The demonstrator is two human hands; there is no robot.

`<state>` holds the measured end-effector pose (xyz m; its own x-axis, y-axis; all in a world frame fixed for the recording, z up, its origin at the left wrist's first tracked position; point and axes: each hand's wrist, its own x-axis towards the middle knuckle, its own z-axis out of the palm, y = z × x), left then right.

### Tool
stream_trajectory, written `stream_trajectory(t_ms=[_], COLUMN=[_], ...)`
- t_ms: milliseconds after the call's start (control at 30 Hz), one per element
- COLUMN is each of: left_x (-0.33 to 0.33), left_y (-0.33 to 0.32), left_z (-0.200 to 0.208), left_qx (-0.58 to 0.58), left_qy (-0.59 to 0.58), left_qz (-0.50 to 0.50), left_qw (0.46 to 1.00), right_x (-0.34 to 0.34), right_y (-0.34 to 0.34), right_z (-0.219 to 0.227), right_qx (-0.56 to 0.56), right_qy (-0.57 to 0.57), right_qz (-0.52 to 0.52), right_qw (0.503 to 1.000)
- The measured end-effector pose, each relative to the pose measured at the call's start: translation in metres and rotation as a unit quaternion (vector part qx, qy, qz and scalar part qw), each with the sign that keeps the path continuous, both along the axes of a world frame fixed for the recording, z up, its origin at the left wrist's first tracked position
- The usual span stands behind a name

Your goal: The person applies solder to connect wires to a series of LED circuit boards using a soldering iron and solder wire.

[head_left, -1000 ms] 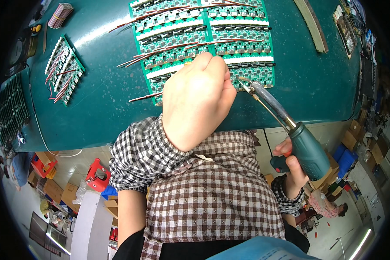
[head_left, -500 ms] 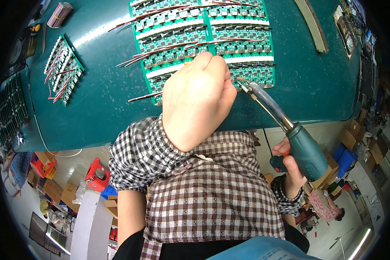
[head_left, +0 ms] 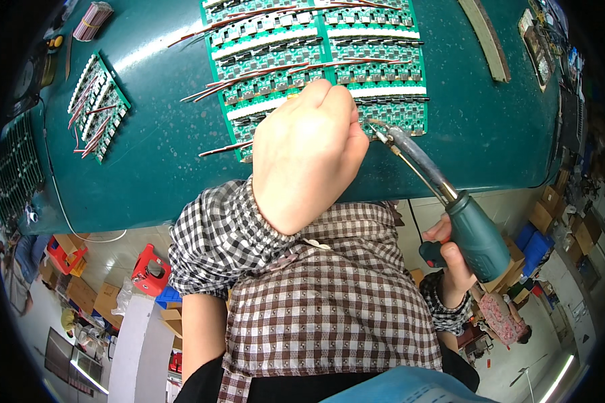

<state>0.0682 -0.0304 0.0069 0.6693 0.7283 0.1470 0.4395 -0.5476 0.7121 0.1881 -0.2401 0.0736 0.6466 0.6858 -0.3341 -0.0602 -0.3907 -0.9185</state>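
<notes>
My right hand (head_left: 454, 263) is wrapped round the dark green handle of a soldering gun (head_left: 478, 235). The gun's metal barrel and thin solder-feed tube slant up and left, and its tip is at the near edge of a panel of green circuit boards (head_left: 410, 124). Closed over that panel's near part is my left hand (head_left: 306, 151), knuckles up beside the tip. Its fingertips, and whatever they pinch, are hidden beneath it. Rows of white connectors, black parts and red, white and black wires (head_left: 249, 79) run across the boards.
Left on the green table (head_left: 161, 181) lies a smaller wired board panel (head_left: 101, 111), with a bundle of wires (head_left: 93, 21) behind it. A curved strip (head_left: 484, 40) lies at the far right. Red stools (head_left: 151, 270), boxes and other people are beyond the table's near edge.
Almost nothing differs. The soldering gun and the board panel have shifted very slightly to the right; my left hand keeps its closed pose over the boards.
</notes>
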Motion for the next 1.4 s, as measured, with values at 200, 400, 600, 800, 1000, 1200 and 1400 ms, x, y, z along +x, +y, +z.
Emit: stream_trajectory(t_ms=[200, 400, 600, 800, 1000, 1200, 1400], left_x=[-0.003, -0.002, -0.001, -0.002, -0.001, -0.003, 0.000], left_y=[0.001, -0.006, -0.006, -0.006, -0.008, -0.007, -0.008], left_z=[0.002, -0.002, -0.004, -0.005, -0.008, -0.008, -0.007], left_qx=[-0.002, 0.045, 0.072, 0.024, 0.025, 0.039, 0.025], left_qy=[0.007, 0.017, 0.017, -0.005, -0.011, -0.002, -0.015], left_qz=[-0.002, -0.005, -0.001, 0.011, 0.016, 0.010, 0.020], left_qw=[1.000, 0.999, 0.997, 1.000, 0.999, 0.999, 0.999], right_x=[0.007, 0.009, 0.009, 0.011, 0.010, 0.008, 0.010], right_y=[-0.006, -0.012, -0.015, -0.016, -0.017, -0.013, -0.016], right_z=[-0.001, -0.001, -0.004, -0.006, -0.005, -0.004, -0.006], right_qx=[0.006, -0.004, 0.009, 0.018, 0.009, 0.019, 0.023], right_qy=[0.009, 0.080, 0.079, 0.081, 0.082, 0.085, 0.082], right_qz=[0.032, 0.021, 0.015, 0.022, 0.022, 0.018, 0.023], right_qw=[0.999, 0.997, 0.997, 0.996, 0.996, 0.996, 0.996])
